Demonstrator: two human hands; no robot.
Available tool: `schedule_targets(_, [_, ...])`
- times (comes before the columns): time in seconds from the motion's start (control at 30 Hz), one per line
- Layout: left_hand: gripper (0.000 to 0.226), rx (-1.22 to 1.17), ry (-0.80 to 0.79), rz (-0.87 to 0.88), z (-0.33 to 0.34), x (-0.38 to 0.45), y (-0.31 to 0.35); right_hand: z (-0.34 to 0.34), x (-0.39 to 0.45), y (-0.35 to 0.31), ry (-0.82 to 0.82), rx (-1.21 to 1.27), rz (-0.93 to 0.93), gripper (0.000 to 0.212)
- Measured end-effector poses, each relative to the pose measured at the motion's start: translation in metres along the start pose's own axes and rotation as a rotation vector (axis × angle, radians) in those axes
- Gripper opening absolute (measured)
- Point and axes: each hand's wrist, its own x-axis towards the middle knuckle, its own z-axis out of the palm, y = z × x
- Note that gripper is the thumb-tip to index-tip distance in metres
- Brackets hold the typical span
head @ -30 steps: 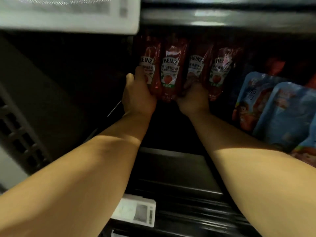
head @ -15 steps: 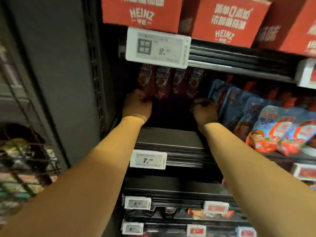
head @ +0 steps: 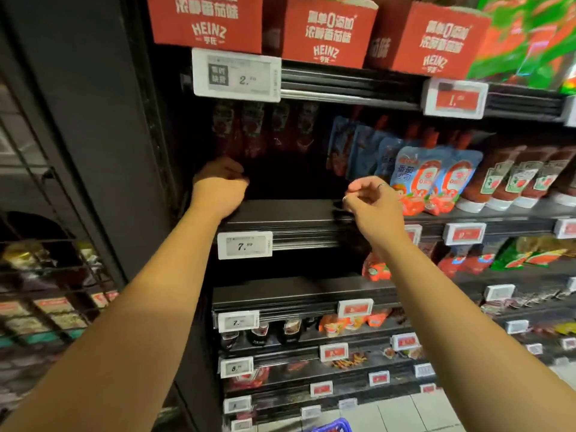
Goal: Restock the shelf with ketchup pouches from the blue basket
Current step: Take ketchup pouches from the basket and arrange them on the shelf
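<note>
Several dark red ketchup pouches (head: 265, 127) stand in a row deep in the shadowed back of the black shelf (head: 293, 210). My left hand (head: 219, 187) hovers at the shelf's front left with its fingers curled, holding nothing. My right hand (head: 371, 198) hangs over the shelf's front edge, fingers loosely curled and empty, rings on two fingers. Both hands are apart from the pouches. A sliver of the blue basket (head: 330, 427) shows on the floor at the bottom edge.
Blue and red sauce pouches (head: 427, 176) and ketchup bottles (head: 511, 179) fill the same shelf to the right. Red Heinz boxes (head: 324, 29) sit on the shelf above. Price tags (head: 244, 244) line the edges. A wire rack (head: 46, 275) stands at left.
Both hands let go of the ketchup pouches and drew back from the shelf's depth to its front edge. My view pulled back, showing more shelves and the basket.
</note>
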Motion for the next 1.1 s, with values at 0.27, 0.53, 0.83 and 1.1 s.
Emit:
schedule_targets(0.27, [0.034,-0.087,0.227,0.194,-0.017,-0.129,0.002,-0.095,-0.079,0.052,-0.250,0.168,0.027,0.017])
schedule_targets(0.53, [0.022,0.296,0.147,-0.073,0.066,-0.300,-0.094,-0.183,-0.192,0.251,-0.563,-0.111,0.595,0.014])
schedule_targets(0.83, [0.029,0.394,-0.622,-0.931,0.159,-0.497,-0.187,-0.233,-0.327,0.378,-0.634,-0.244,1.133,0.016])
schedule_targets(1.1, [0.049,0.502,-0.776,-1.103,0.194,-0.594,-0.246,-0.217,-0.392,0.426,-0.704,-0.276,1.270,0.006])
